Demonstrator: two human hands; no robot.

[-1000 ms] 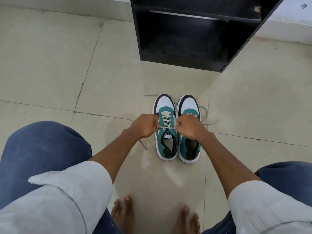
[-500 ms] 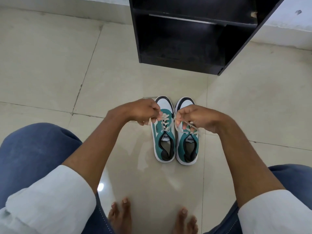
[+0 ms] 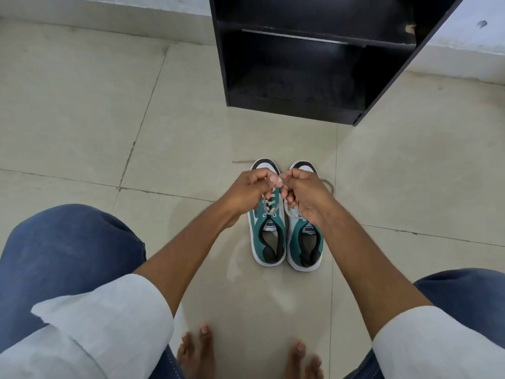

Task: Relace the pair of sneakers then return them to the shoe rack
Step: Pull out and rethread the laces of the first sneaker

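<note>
Two teal, white and black sneakers stand side by side on the floor, toes pointing away from me. The left sneaker (image 3: 269, 236) has its white lace (image 3: 269, 205) threaded through the eyelets. The right sneaker (image 3: 306, 243) shows loose lace near its tongue. My left hand (image 3: 250, 191) and my right hand (image 3: 303, 195) meet above the toe ends, fingertips pinched together on the lace ends. Both hands hide the front halves of the shoes. The black shoe rack (image 3: 314, 64) stands open beyond the shoes.
Beige floor tiles (image 3: 82, 105) spread all around. A loose lace loop (image 3: 329, 184) lies on the floor right of the right sneaker. My knees in blue jeans and my bare feet (image 3: 196, 351) are at the bottom. A white wall base runs behind the rack.
Both hands have risen from the left sneaker's sides and come together above the toes, drawing the lace ends up and forward. The sneakers have stayed in place.
</note>
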